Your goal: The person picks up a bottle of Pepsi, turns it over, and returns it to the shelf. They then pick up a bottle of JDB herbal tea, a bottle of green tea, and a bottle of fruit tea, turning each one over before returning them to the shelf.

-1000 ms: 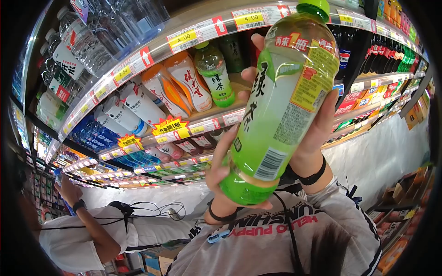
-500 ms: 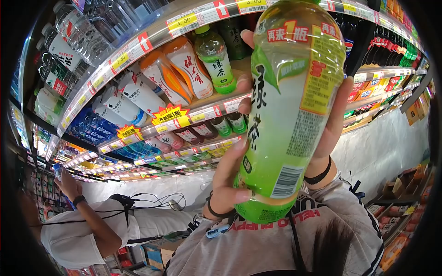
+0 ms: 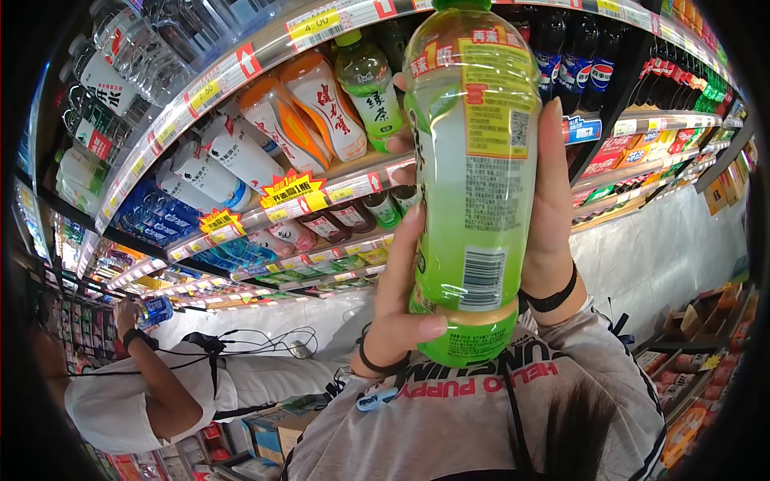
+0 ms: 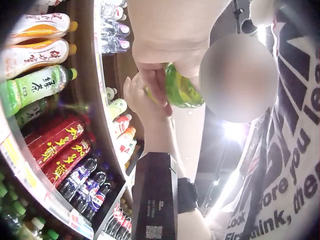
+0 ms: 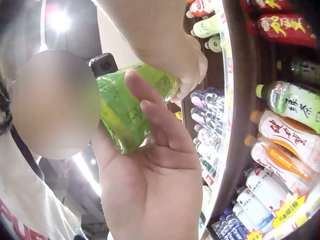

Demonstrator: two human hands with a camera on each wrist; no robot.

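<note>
The left hand [image 3: 395, 309] has its fingers curled about the base end of the bottle [image 3: 479, 192], thumb laid across the near side. The right hand [image 3: 549, 220] grips it higher, thumb along one flank, fingertips just peeping round the other.

So the bottle lies between the two palms, touching both, held off the shelf [image 3: 345, 192] and in front of its front edge. Its long axis runs outward from the person's chest: base toward the shirt [image 3: 433, 437], cap [image 3: 463, 4] at the far end. The left hand is nearer the base, the right nearer the cap; the barcode [image 3: 484, 278] faces up to the eyes. Both wrist views are so filled with hand that I'd not swear to every finger.

Counting now: two hands, one bottle held. Along the shelf I make it one green tea [image 3: 372, 92] by the front edge, another dimly behind it; two orange-and-white bottles [image 3: 325, 104] to its left; at least two white bottles [image 3: 243, 156] toward the left end; two red bottles [image 4: 60, 140]; three colas [image 3: 575, 64] at the right end. Two yellow burst signs [image 3: 293, 195] hang on the front edge.
</note>
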